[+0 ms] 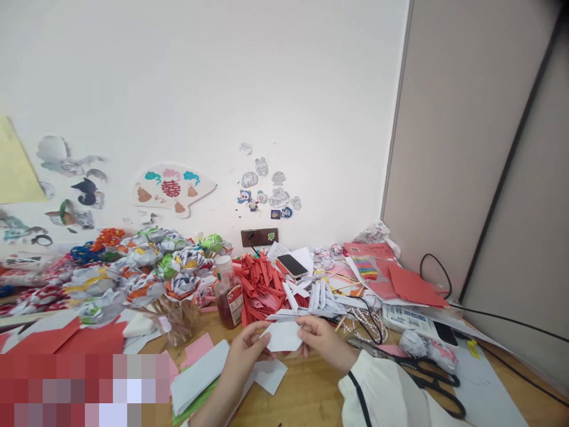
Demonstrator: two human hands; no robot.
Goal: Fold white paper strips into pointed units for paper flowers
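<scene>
Both my hands hold a small folded piece of white paper (283,336) just above the wooden desk (311,391). My left hand (246,351) pinches its left edge with thumb and fingers closed. My right hand (323,338), in a white sleeve, grips the right edge the same way. Another white folded sheet (271,375) lies on the desk under my hands. Behind them sits a heap of red folded paper strips (262,287) and several white folded pieces (322,296).
A bottle of reddish liquid (227,293) stands left of the red heap. Paper flowers (146,267) fill a jar at left. A phone (292,265), black scissors (427,370), cables, red sheets (411,284) and pink and white papers (200,370) crowd the desk against the wall.
</scene>
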